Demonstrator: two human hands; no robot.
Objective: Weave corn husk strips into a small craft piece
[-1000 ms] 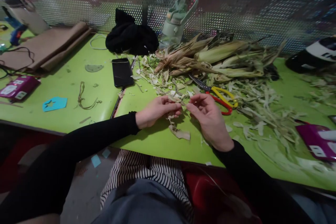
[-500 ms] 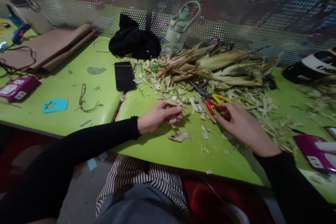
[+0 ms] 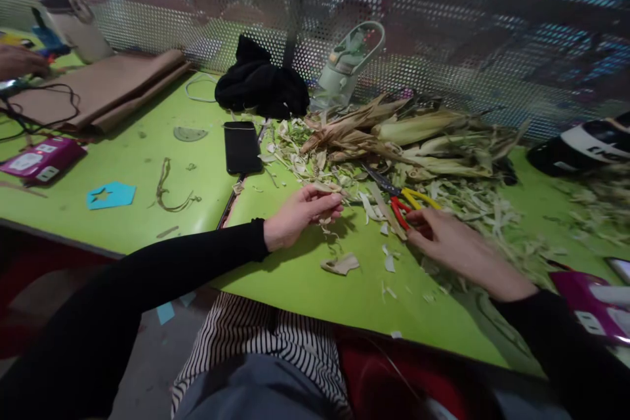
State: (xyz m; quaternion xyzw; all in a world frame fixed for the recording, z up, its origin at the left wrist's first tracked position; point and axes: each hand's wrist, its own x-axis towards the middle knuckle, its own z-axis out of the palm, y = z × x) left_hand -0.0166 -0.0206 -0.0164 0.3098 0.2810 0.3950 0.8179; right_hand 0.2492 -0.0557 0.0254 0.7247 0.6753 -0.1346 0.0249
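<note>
My left hand (image 3: 305,213) is closed, pinching a dried piece of corn husk (image 3: 322,188) between thumb and fingers; thin shreds hang below it. Under it on the green table lies a loose scrap of husk (image 3: 340,264). My right hand (image 3: 447,239) has its fingers curled at the red handle of a pair of pliers (image 3: 396,195). These have one red and one yellow handle, and their dark jaws point away toward the husk pile. Beside the red handle lies a flat tan strip (image 3: 386,210), among pale shreds.
Corn husks (image 3: 418,131) are heaped at the back, with shreds around them. Left of these are a phone (image 3: 243,147), black cloth (image 3: 260,85) and a green bottle (image 3: 342,69). Purple boxes (image 3: 44,159) sit at both sides. Another person's hand (image 3: 22,62) is at far left.
The view has shifted slightly. Another person's hand has come in at the far left. My left hand still pinches the husk, and my right stays at the pliers, which have hardly moved.
</note>
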